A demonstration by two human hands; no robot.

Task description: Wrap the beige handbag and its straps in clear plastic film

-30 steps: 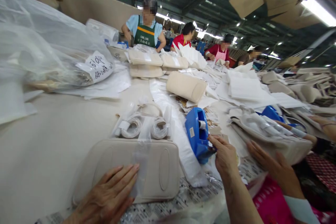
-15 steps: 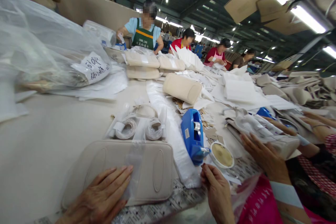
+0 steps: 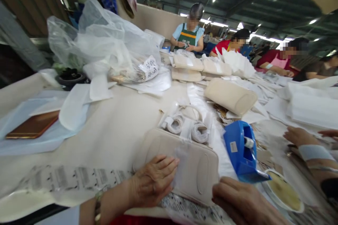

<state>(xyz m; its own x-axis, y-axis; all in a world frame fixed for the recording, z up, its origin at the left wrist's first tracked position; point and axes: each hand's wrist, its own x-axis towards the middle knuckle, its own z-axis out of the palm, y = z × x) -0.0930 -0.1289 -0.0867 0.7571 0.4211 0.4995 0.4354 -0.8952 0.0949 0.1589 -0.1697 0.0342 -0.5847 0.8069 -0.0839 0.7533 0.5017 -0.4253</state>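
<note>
My left hand (image 3: 154, 179) lies flat with fingers together on a beige padded panel (image 3: 195, 165) and pins a clear plastic bag (image 3: 181, 161) against it. My right hand (image 3: 241, 200) sits at the panel's near right corner, fingers curled; what it holds, if anything, is too small to make out. A blue tape dispenser (image 3: 241, 151) stands just beyond the right hand. Two rolls of white strap (image 3: 187, 126) in plastic lie behind the panel.
A shallow round dish (image 3: 283, 190) sits right of the dispenser. A co-worker's forearm (image 3: 308, 147) reaches in at the right. A big clear bag (image 3: 111, 45), beige cushions (image 3: 229, 95) and white sheets crowd the table (image 3: 111, 130). Several people work at the far side. A brown flat item (image 3: 33, 124) lies far left.
The view has swung left. My right hand has drawn back from the tape dispenser to the panel's near corner. My left hand stays pressed on the panel.
</note>
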